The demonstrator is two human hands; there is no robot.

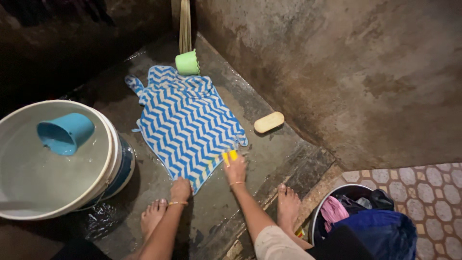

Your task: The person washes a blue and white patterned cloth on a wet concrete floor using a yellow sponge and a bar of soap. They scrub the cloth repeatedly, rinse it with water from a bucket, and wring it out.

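Note:
A blue-and-white zigzag cloth (185,120) lies spread flat on the wet concrete floor (269,149). My left hand (180,188) rests on its near corner, fingers closed on the edge. At the cloth's near right edge, my right hand (234,168) grips a small yellow brush (229,156) and presses it onto the fabric. A pale oblong soap bar (269,122) sits on the floor to the right of the cloth. My bare feet (153,216) are planted on the floor at either side of my arms.
A large white bucket (108,144) of water stands at the left with a blue scoop (65,133) floating in it. A green cup (187,62) sits at the cloth's far end. A basin (322,212) of clothes stands at lower right. Concrete walls close in behind and right.

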